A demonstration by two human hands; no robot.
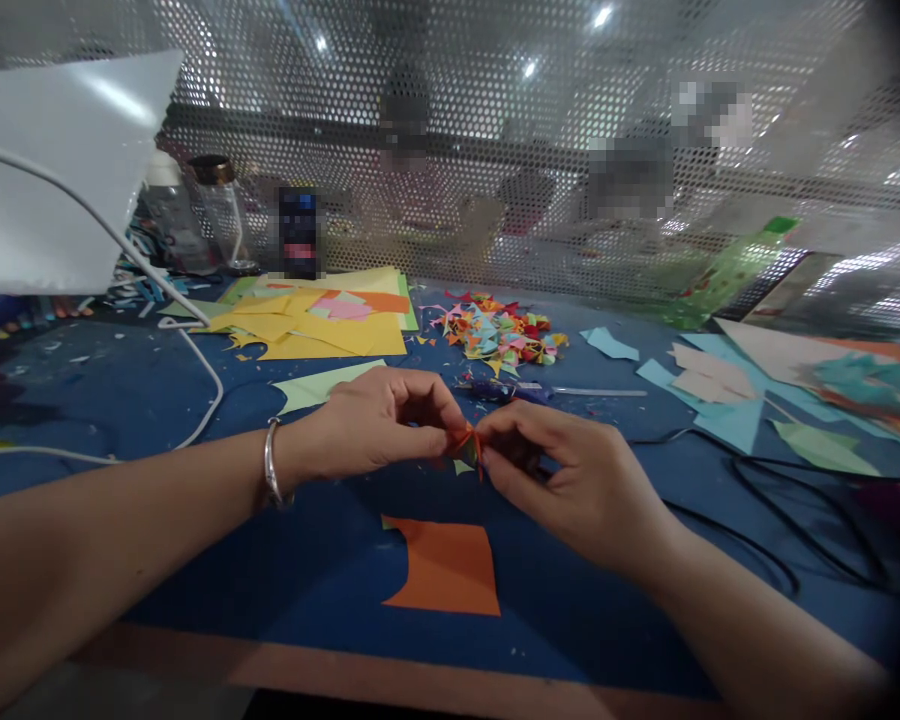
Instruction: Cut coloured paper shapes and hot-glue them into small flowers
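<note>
Between my two hands is a small folded piece of orange paper (465, 437), held above the blue table. My left hand (382, 420) pinches its left side between thumb and fingers. On the other side, the fingertips of my right hand (555, 460) are closed on the same piece. Its exact shape is partly hidden by the fingers. A larger orange paper sheet (450, 566) with a curved cut on its left edge lies below my hands. Just beyond them rests a blue glue gun (506, 390) with a clear glue stick. A pale green paper (322, 385) lies behind my left hand.
Yellow paper sheets (330, 335) lie at the back left, beside a heap of colourful paper scraps (502, 330). Light blue paper (735, 415) and black cables (780, 500) spread on the right. A white cable (214, 375) loops at left. A perforated metal panel (457, 130) closes the back.
</note>
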